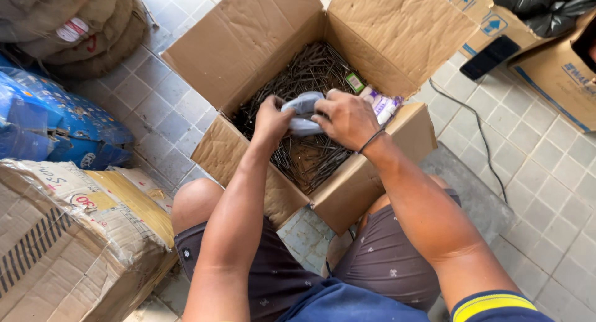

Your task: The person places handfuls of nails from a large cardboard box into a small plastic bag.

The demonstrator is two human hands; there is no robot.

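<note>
**Both hands on pale bag over nail box**

Small pale grey plastic bag (302, 111) sits betw. both hands, directly above open brown cardboard box (397, 24) full of dark loose nails (310, 157). Bag's long axis runs roughly left-right. Left hand (272, 120) pinches its left edge, fingers curled shut; right hand (347, 118) closed over right side, wrist bent down. Both equally near. Box on tiled floor (546, 173), forearms angled inward.

Open-topped carton (366, 192), upright flaps (397, 30) around.
</note>
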